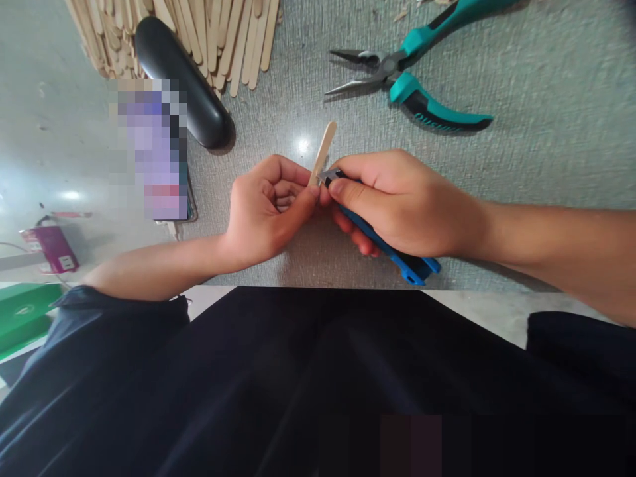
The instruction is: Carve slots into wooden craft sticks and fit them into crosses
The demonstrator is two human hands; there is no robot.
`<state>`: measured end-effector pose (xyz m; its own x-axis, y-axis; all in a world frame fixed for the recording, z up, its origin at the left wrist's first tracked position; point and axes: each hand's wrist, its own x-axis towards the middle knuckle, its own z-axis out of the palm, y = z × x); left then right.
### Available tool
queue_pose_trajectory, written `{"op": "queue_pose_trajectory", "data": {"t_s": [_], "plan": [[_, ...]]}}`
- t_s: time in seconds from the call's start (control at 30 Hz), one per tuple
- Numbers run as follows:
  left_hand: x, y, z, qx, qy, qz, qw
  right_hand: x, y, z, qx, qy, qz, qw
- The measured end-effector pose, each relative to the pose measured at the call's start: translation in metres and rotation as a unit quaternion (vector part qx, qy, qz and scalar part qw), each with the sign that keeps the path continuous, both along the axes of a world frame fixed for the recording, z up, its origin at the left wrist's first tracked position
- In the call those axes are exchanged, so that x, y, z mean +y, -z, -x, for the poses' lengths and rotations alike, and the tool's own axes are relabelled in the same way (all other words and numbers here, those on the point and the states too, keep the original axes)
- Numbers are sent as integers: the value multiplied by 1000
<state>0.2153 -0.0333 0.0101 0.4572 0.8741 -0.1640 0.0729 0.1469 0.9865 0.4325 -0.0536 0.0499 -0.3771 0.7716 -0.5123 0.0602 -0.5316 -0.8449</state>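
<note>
Between the thumb and fingers of my left hand (278,209) is a wooden craft stick (324,149), its rounded end pointing up and away from me. My right hand (397,199) is wrapped round a blue utility knife (380,240), its handle slanting down toward the table's front edge. The knife's short metal blade (328,175) meets the side of the stick close to my left fingertips. Whether it has cut into the wood I cannot tell. My fingers hide the stick's lower end.
Long-nose pliers (390,68) with teal handles lie spread at the back right. At the back left are many craft sticks (238,43), a black elongated case (183,83) and a blurred-out phone (159,156) with a cable. A purple box (54,248) sits far left on the grey table (278,119).
</note>
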Motion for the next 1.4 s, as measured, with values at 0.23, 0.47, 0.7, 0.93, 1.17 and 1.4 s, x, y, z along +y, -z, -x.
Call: {"op": "queue_pose_trajectory", "data": {"t_s": [0.23, 0.47, 0.7, 0.93, 1.17, 1.4], "plan": [[1, -3, -4, 5, -10, 23, 1000, -2, 2, -1, 16, 5, -11, 1000], [0, -9, -8, 20, -32, 43, 998, -3, 2, 0, 8, 19, -7, 1000], [1, -12, -9, 28, -35, 65, 997, -3, 3, 1, 9, 21, -15, 1000], [-3, -2, -5, 30, -7, 15, 999, -3, 0, 5, -41, 19, -5, 999], [-5, 11, 0, 80, 34, -156, 984, 0, -7, 5, -111, -15, 28, 993], [-1, 9, 1, 59, 40, -120, 990, 5, -5, 4, -42, -21, 94, 995]]}}
